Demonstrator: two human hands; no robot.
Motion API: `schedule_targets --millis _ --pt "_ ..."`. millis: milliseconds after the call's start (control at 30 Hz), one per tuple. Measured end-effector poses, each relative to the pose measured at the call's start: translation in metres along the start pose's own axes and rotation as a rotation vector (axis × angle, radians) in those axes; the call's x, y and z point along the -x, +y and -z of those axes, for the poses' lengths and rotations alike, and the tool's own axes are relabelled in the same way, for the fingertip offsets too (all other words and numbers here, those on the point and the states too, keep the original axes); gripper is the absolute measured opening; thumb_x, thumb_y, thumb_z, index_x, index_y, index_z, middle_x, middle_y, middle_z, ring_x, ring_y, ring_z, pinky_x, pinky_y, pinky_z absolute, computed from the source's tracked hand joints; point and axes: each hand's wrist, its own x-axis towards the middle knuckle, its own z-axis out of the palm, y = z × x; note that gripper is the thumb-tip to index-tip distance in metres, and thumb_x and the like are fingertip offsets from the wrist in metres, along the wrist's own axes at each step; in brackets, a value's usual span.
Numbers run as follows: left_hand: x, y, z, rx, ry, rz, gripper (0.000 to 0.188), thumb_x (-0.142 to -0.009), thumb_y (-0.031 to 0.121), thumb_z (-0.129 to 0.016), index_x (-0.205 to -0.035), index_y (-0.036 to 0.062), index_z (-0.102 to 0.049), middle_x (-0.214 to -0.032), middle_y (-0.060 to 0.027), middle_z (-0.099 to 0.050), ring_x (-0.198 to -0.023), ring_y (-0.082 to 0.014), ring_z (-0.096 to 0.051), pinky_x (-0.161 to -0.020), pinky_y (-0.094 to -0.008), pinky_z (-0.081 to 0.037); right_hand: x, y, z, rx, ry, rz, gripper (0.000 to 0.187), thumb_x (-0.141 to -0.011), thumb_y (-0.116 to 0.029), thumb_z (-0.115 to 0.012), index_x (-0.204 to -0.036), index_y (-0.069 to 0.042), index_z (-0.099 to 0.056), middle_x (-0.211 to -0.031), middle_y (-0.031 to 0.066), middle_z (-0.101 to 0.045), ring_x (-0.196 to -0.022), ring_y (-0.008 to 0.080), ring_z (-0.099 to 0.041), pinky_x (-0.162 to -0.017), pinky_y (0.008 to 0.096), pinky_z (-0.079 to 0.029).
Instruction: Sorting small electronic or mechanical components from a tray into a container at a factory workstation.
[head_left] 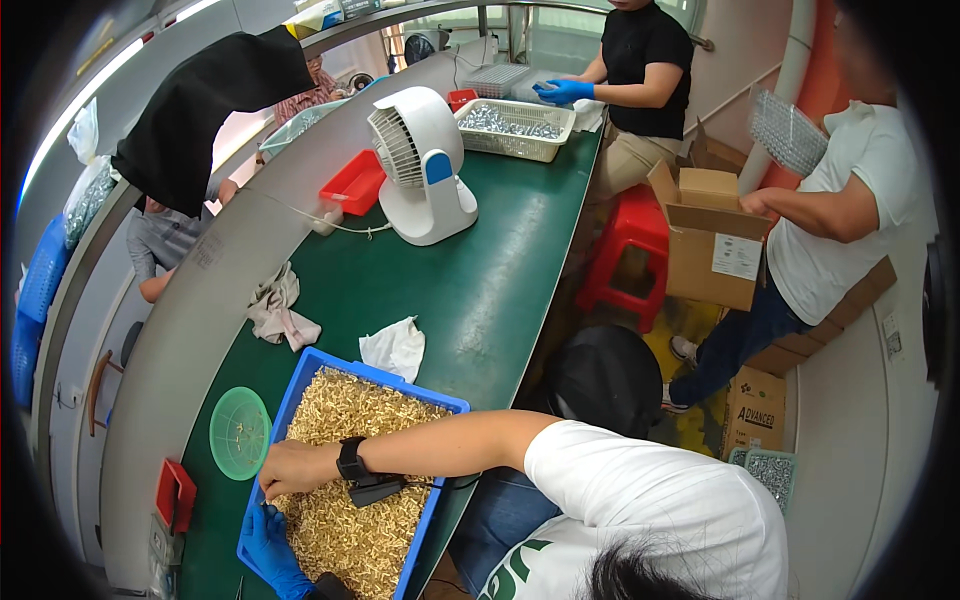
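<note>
A blue plastic tray [462, 406] full of small brass-coloured metal pieces [375, 520] lies on the green table. My right hand [290, 468], bare, with a black band on the wrist, is over the tray's left side. Its fingers are curled together and point down. Just below it, my left hand [268, 540] in a blue glove has its fingertips pinched near the tray's left wall. The hands almost meet; something tiny and dark shows at the gloved fingertips, too small to name. Beside the tray sits a round green mesh basket [240, 434] with a few brass pieces inside.
A white fan [425, 165] and red bins [354, 182] stand farther along the table, with cloths [393, 348] nearer. Beyond, a blue-gloved co-worker sits by a cream basket [515, 130] of silver parts. At right another person handles a cardboard box [712, 255] near a red stool [630, 250].
</note>
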Motion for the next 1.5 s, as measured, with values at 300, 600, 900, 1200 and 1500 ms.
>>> schedule_targets --millis 300,600,900,1200,1500 --pt "-0.002 0.0 0.003 -0.129 -0.051 -0.108 0.011 -0.084 0.013 -0.06 -0.089 0.003 -0.058 -0.078 -0.0042 -0.059 -0.068 -0.0103 -0.055 -0.061 -0.0221 -0.045 -0.001 0.003 0.0 -0.361 -0.164 -0.23 0.015 -0.071 -0.017 -0.063 -0.07 -0.003 -0.066 -0.058 0.011 -0.061 -0.052 0.0213 -0.059 -0.048 0.0334 -0.044" --pt "-0.008 -0.007 0.005 -0.15 -0.091 -0.147 0.016 -0.086 0.016 -0.056 -0.093 0.0018 -0.058 -0.081 -0.0016 -0.057 -0.067 -0.0073 -0.051 -0.059 -0.019 -0.04 0.0 0.0 -0.01 -0.117 0.021 0.043 0.016 -0.071 -0.018 -0.062 -0.07 -0.003 -0.066 -0.06 0.0131 -0.061 -0.054 0.0258 -0.059 -0.051 0.0353 -0.044" --pt "-0.018 -0.013 0.013 -0.079 -0.032 -0.141 0.023 -0.088 0.017 -0.052 -0.104 0.0015 -0.057 -0.097 -0.0044 -0.06 -0.081 -0.0081 -0.054 -0.067 -0.0213 -0.041 0.0 0.003 -0.005 -0.022 0.072 -0.006 0.016 -0.07 -0.02 -0.065 -0.07 -0.004 -0.066 -0.062 0.0132 -0.061 -0.06 0.0299 -0.059 -0.055 0.0382 -0.045" --pt "0.021 0.01 -0.018 -0.171 0.086 -0.179 0.029 -0.088 0.018 -0.051 -0.11 0.0003 -0.056 -0.1 -0.0055 -0.06 -0.085 -0.0114 -0.055 -0.072 -0.0224 -0.042 -0.004 -0.004 -0.02 -0.09 0.077 0.03 0.013 -0.069 -0.017 -0.063 -0.07 -0.005 -0.066 -0.065 0.0137 -0.062 -0.06 0.0296 -0.059 -0.055 0.0385 -0.045" --pt "0.003 0.02 -0.043 -0.23 0.009 -0.284 0.022 -0.085 0.011 -0.055 -0.101 -0.0018 -0.063 -0.083 -0.0035 -0.064 -0.071 -0.0096 -0.057 -0.065 -0.0235 -0.046 -0.007 0.005 0.018 -0.062 -0.005 -0.142 0.014 -0.079 -0.013 -0.062 -0.087 -0.001 -0.064 -0.079 0.0102 -0.064 -0.069 0.016 -0.06 -0.062 0.0278 -0.047"
